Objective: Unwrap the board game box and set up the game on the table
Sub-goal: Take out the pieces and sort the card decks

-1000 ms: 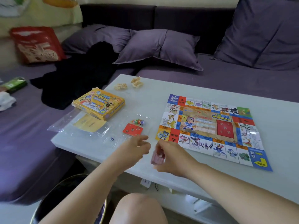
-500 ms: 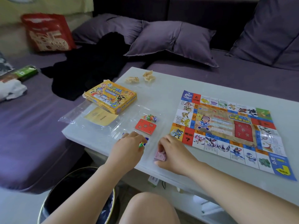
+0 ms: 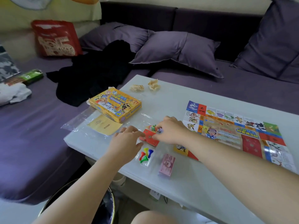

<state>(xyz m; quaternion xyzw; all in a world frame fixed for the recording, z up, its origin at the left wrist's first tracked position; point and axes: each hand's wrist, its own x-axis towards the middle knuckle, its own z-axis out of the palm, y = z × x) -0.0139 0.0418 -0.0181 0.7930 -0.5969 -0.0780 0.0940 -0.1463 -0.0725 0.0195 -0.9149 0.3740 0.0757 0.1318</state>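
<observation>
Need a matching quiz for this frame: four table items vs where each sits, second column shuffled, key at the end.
Items
1. game box
2. game board
3. pawns
4. paper balls

Places
a. at the far edge of the table
b. spread flat on the right side
c. on the clear wrap, beside the yellow sheet
d. by the near edge, just left of the pink banknotes

Pairs: 1-c; 2-b; 3-d; 4-a

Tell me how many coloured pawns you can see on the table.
4, clustered in a clear packet beside the left hand, left of the pink money stack: red pawn, yellow pawn, blue pawn, green pawn. More could hide beneath that hand.
</observation>
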